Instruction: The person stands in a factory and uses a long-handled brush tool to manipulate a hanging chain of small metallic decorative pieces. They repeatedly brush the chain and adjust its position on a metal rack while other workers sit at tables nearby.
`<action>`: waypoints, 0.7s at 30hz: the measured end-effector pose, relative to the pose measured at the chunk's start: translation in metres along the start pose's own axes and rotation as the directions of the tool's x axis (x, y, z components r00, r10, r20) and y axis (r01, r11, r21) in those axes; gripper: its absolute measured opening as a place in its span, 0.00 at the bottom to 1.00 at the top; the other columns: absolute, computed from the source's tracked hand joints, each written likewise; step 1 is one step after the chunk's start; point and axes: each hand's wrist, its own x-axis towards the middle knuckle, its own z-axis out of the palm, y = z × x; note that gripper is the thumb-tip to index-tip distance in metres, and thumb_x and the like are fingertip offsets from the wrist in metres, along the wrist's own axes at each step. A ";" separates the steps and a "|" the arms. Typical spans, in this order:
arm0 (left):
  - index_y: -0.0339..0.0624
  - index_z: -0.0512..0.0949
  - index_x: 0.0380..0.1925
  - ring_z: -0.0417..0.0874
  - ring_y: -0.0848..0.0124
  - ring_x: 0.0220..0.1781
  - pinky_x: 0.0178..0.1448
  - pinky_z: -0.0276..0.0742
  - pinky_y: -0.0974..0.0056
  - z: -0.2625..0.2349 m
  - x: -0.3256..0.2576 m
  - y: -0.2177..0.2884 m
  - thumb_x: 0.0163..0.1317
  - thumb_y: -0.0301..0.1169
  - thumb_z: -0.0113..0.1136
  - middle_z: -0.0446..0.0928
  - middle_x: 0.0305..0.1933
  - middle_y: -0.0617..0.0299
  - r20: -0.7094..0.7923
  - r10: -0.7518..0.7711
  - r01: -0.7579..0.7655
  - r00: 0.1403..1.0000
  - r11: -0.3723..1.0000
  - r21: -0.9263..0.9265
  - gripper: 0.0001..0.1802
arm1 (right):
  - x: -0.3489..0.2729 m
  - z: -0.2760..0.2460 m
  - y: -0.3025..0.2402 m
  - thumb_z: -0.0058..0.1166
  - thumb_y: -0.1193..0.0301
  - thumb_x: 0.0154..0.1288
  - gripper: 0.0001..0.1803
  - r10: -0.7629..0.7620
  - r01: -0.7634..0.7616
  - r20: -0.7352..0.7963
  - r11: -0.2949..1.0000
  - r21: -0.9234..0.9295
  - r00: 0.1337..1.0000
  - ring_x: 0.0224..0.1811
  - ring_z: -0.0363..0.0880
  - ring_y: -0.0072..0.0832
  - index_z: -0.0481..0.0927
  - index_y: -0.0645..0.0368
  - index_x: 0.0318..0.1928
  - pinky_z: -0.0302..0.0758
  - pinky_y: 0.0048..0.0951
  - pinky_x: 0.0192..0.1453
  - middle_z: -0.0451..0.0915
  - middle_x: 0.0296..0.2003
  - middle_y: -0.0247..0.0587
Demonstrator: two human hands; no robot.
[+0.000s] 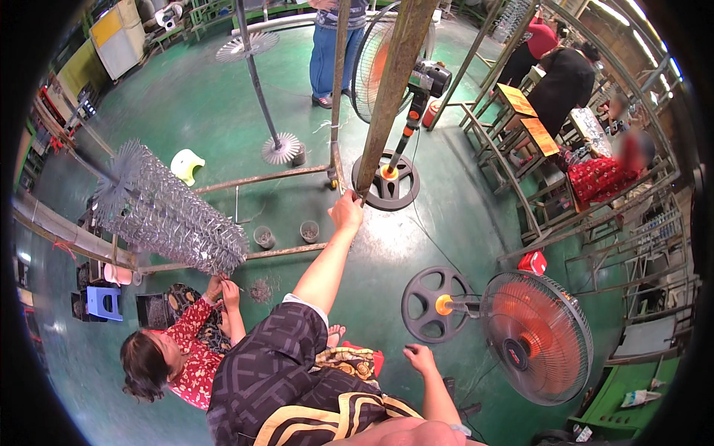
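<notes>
My left hand [347,212] is raised with the arm stretched forward, and its fingers close on a rusty metal post [383,119] of a frame. Lower down, my right hand [422,358] is curled with something small and dark at its fingertips, too small to name. It is nearest to the round black base [425,327] of a standing fan [532,338] with orange blades. A second standing fan [405,137] rises just behind the post, its base on the green floor.
A seated person [197,342] in a red patterned top works at a tall rack [167,208] hung with metal pieces. Two small tubs [264,237] stand by a floor rail [286,253]. A person in jeans [331,59] stands beyond. Others work at benches [539,136] on the right.
</notes>
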 end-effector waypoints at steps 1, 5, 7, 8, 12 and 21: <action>0.49 0.76 0.30 0.81 0.60 0.37 0.44 0.64 0.54 -0.002 -0.001 0.001 0.53 0.35 0.60 0.81 0.28 0.62 -0.007 0.006 -0.006 1.000 1.000 -0.014 0.06 | 0.009 -0.007 -0.025 0.58 0.62 0.56 0.20 -0.062 0.062 -0.008 0.998 0.012 0.998 0.38 0.82 0.31 0.79 0.60 0.46 0.76 0.30 0.43 0.82 0.35 0.48; 0.48 0.76 0.30 0.81 0.59 0.36 0.45 0.63 0.55 -0.006 -0.003 -0.007 0.53 0.34 0.60 0.80 0.27 0.61 -0.030 0.073 -0.075 0.997 0.993 -0.095 0.06 | 0.062 -0.036 -0.117 0.57 0.67 0.57 0.15 -0.255 0.273 -0.126 0.949 0.158 0.959 0.35 0.81 0.27 0.80 0.64 0.42 0.75 0.28 0.41 0.82 0.32 0.45; 0.48 0.76 0.29 0.81 0.60 0.35 0.45 0.63 0.55 -0.006 -0.002 -0.012 0.53 0.34 0.59 0.80 0.27 0.61 0.002 0.145 -0.144 0.989 0.980 -0.135 0.06 | 0.089 -0.050 -0.158 0.56 0.69 0.59 0.13 -0.260 0.317 -0.190 0.862 0.397 0.947 0.31 0.79 0.24 0.80 0.67 0.40 0.75 0.26 0.38 0.82 0.29 0.42; 0.48 0.76 0.29 0.81 0.60 0.35 0.45 0.62 0.56 -0.006 -0.002 -0.014 0.53 0.34 0.59 0.80 0.26 0.61 0.019 0.184 -0.179 0.983 0.972 -0.154 0.06 | 0.104 -0.054 -0.174 0.56 0.69 0.60 0.13 -0.260 0.342 -0.226 0.779 0.525 0.939 0.30 0.78 0.23 0.79 0.68 0.39 0.74 0.24 0.37 0.81 0.28 0.40; 0.44 0.76 0.29 0.81 0.59 0.33 0.42 0.69 0.60 -0.013 0.000 -0.013 0.53 0.35 0.60 0.80 0.26 0.58 0.006 0.274 -0.271 0.962 0.954 -0.125 0.08 | 0.128 -0.070 -0.240 0.55 0.69 0.61 0.13 -0.120 0.297 -0.282 0.597 0.745 0.952 0.29 0.80 0.25 0.79 0.68 0.41 0.74 0.24 0.36 0.81 0.28 0.42; 0.46 0.76 0.29 0.81 0.59 0.34 0.46 0.65 0.57 -0.012 0.006 -0.010 0.53 0.36 0.58 0.80 0.27 0.59 0.065 0.256 -0.254 0.965 0.967 -0.028 0.07 | 0.170 -0.055 -0.277 0.58 0.63 0.59 0.18 -0.033 0.218 -0.234 0.508 0.834 0.972 0.30 0.81 0.24 0.77 0.64 0.44 0.71 0.19 0.33 0.82 0.32 0.43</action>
